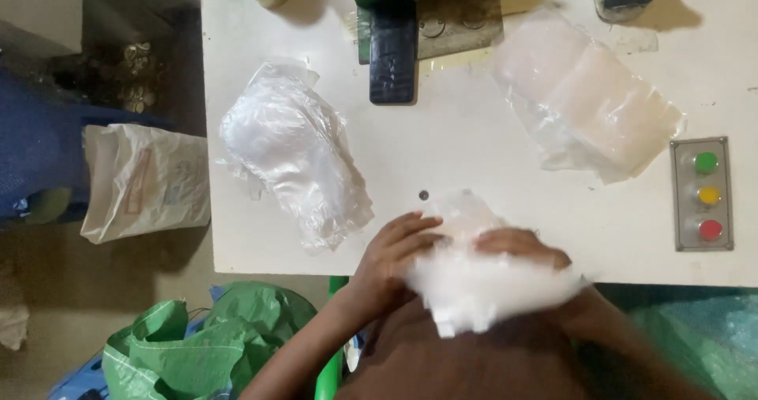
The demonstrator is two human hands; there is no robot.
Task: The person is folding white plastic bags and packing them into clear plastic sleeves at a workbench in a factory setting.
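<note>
Head view: looking straight down on a white tabletop (pixel 474 147) and the person's two hands at its near edge.
Thing in hand: a bundle of thin clear plastic bags (pixel 482 281), crumpled and blurred, lying half on the tabletop and half over its near edge.
Left hand (pixel 391 254): grip closed on the bundle's left end, fingers curled over the top of it.
Right hand (pixel 525 246): grip pressed down on the bundle's upper right side; the plastic spreads out beneath and in front of the fingers.
Bundle against the grips: it sits between both hands, touching each, with its loose end hanging toward the person's body.
Left pile: a wrapped pack of white plastic (pixel 296 155), well apart from the hands.
Right pile: a clear pack of pale pinkish sheets (pixel 588 104), farther back.
Control box (pixel 701 195): grey, with green, yellow and red buttons, at the tabletop's right side.
Floor: a green woven sack (pixel 197 345) and a white sack (pixel 142 183).
</note>
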